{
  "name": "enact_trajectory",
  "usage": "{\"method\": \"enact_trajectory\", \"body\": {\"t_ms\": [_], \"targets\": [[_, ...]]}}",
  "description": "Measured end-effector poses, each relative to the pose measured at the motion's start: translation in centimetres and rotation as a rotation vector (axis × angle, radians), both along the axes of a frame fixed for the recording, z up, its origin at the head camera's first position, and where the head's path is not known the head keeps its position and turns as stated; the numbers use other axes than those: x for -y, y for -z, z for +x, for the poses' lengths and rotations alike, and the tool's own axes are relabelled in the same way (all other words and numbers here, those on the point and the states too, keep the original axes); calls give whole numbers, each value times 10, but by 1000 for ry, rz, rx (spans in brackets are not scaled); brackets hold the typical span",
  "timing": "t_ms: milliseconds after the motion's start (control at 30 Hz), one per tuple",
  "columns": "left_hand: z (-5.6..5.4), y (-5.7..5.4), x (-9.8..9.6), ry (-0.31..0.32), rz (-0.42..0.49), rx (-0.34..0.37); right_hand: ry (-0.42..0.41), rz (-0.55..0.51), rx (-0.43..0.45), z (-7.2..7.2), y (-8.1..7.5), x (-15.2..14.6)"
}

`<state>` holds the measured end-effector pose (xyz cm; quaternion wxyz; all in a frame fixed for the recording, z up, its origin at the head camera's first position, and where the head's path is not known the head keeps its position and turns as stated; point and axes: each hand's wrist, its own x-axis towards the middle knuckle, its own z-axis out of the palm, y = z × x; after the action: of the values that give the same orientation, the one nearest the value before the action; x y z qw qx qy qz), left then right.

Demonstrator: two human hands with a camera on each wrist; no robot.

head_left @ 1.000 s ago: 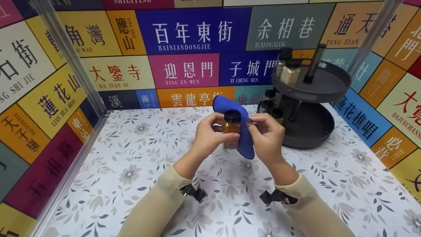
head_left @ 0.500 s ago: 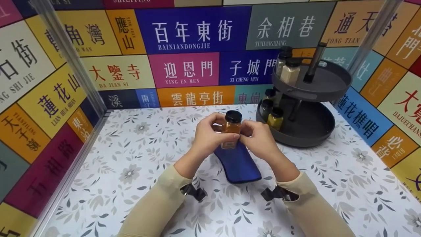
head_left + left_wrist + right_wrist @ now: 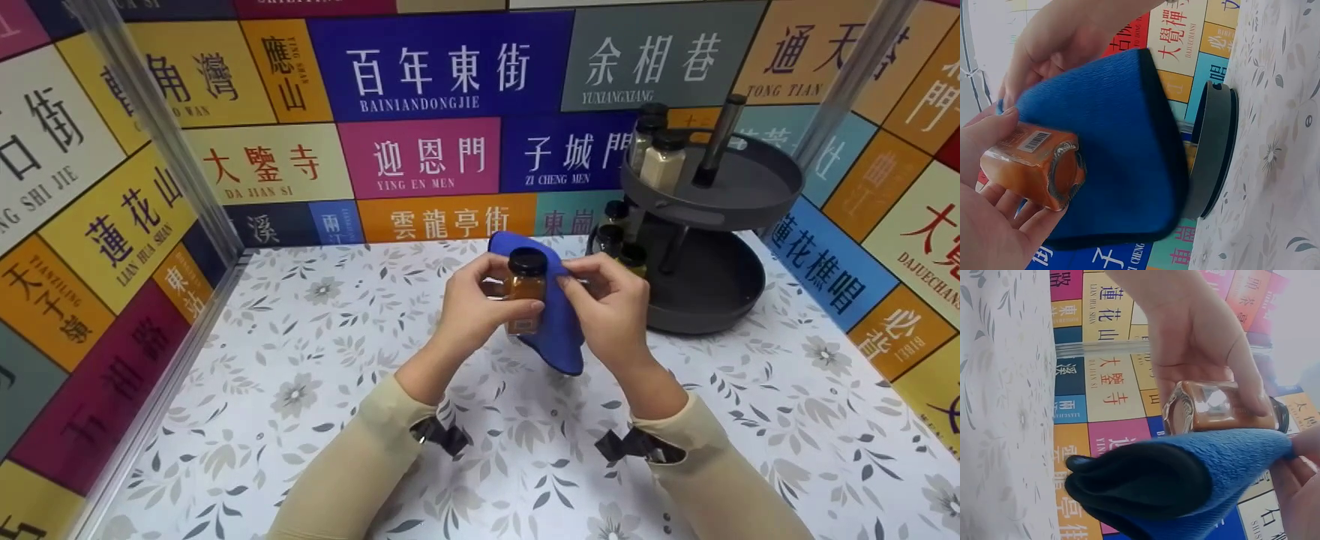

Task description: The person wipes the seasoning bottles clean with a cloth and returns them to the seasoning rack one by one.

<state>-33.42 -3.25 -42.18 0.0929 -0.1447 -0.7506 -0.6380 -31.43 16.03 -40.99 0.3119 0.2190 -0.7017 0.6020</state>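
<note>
My left hand [image 3: 474, 304] grips a glass spice jar [image 3: 526, 289] with a black lid and orange-brown contents, thumb across its front. The jar is held upright above the table; a barcode label [image 3: 1035, 141] shows near its base in the left wrist view. Just to the right, my right hand [image 3: 611, 307] pinches the upper edge of a blue cloth [image 3: 559, 322] with dark edging. The cloth hangs down beside and behind the jar. In the right wrist view the cloth [image 3: 1241, 455] is folded over and lies along the jar's side [image 3: 1224, 408].
A dark two-tier round rack [image 3: 709, 315] stands at the right back. Its upper tier bears jars, among them a pale one [image 3: 663, 166]; more jars [image 3: 632, 261] stand on the lower tier. Sign-patterned walls enclose the flower-printed table [image 3: 315, 435].
Half a second ago the cloth hung down in front below the jar; now my right hand has it raised beside and behind the jar, farther right. The left hand with the jar has barely moved.
</note>
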Motion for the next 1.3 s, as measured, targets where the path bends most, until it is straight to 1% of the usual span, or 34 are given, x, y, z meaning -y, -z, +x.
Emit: {"method": "enact_trajectory", "body": {"t_ms": [67, 100, 133, 200, 267, 333, 400, 467, 533, 600, 700, 833, 933, 1033, 1100, 1133, 1300], "targets": [[0, 1, -1, -5, -1, -8, -7, -20, -33, 0, 1, 0], [0, 0, -1, -9, -1, -12, -6, -19, -34, 0, 1, 0], [0, 0, -1, -11, 0, -13, -3, -12, -24, -1, 2, 0], [0, -1, -1, -19, -3, -14, 6, 28, 29, -4, 3, 0], [1, -1, -1, -23, 1, -12, 18, 108, 113, -7, 5, -1], [1, -2, 0, -25, 4, -8, 23, 229, 201, -11, 7, -1], [2, -2, 1, -22, 2, -10, 22, 350, 269, -16, 10, -1], [2, -2, 2, -19, -3, -14, 24, 441, 305, -19, 13, -1], [2, -1, 2, -24, -8, -17, 23, 469, 321, -21, 15, -1], [1, 0, 2, -30, -2, -21, 33, 444, 313, -21, 15, 0], [0, 1, 0, -23, 8, -12, 56, 346, 267, -17, 11, 0], [-1, 4, -3, 2, 10, 6, 81, 192, 144, -12, 9, -1], [0, 5, -3, 9, 18, 4, 58, 94, 42, -10, 9, -1], [-1, 4, -2, 11, 24, -1, 31, 39, -16, -9, 10, 0], [-1, 4, -2, 14, 25, -2, 30, 40, -15, -9, 10, 1], [-1, 4, -2, 12, 23, -1, 34, 48, -1, -9, 11, 1], [-2, 2, 0, 3, 29, 8, 57, 126, 103, -10, 11, 3]]}}
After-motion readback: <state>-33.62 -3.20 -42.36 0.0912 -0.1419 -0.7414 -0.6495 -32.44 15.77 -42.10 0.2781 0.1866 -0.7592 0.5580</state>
